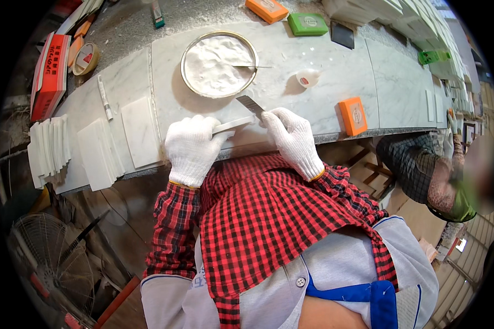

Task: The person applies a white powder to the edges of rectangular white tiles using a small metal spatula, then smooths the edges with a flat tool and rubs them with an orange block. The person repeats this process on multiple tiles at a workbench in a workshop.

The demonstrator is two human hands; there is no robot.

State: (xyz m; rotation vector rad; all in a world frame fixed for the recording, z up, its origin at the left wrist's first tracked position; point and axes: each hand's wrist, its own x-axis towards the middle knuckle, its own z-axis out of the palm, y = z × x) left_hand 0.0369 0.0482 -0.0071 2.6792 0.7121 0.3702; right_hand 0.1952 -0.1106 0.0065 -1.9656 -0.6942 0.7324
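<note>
In a white knit glove, my left hand (192,148) is closed on a thin white tile (233,124), seen nearly edge-on. My right hand (292,137), gloved the same way, grips a flat grey metal blade (250,103) with fine lines across it, perhaps a file or a scraper. The blade points up and left, just off the tile's right end. Beyond both hands is a round metal basin (185,78) of white paste (217,63), with a thin metal blade (252,67) lying across its right rim.
White tiles (97,151) stand in rows at the left. Orange boxes (352,116), a green box (307,24), a dark flat pad (342,34) and a small whitish cup (307,78) lie around the marble top (324,55). Another person (422,170) sits at the right; a fan (55,263) stands lower left.
</note>
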